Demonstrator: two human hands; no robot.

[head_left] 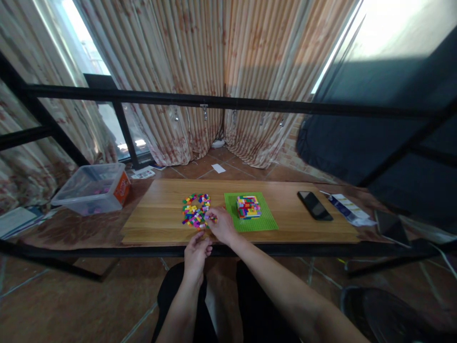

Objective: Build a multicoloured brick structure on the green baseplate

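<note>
A loose heap of small colourful building bricks (pixel 194 214) is spread on the wooden board, left of the middle. My right hand (pixel 222 226) reaches into the heap's right edge, its fingertips drawn together among the bricks. What it pinches is too small to make out. By the board's front edge, just below the heap, my left hand (pixel 197 247) has its fingers curled in towards the thumb, and anything between them is hidden. To the right of my right hand, a block built of many-coloured bricks (pixel 249 207) stands on a green baseplate (pixel 267 222).
The wooden board (pixel 157 200) lies on a table with a black metal frame. A clear plastic box (pixel 89 188) stands on the left. On the right are a black phone (pixel 314 206), printed packaging (pixel 350 209) and a dark flat object (pixel 391 227). A black bar (pixel 228 102) crosses beyond.
</note>
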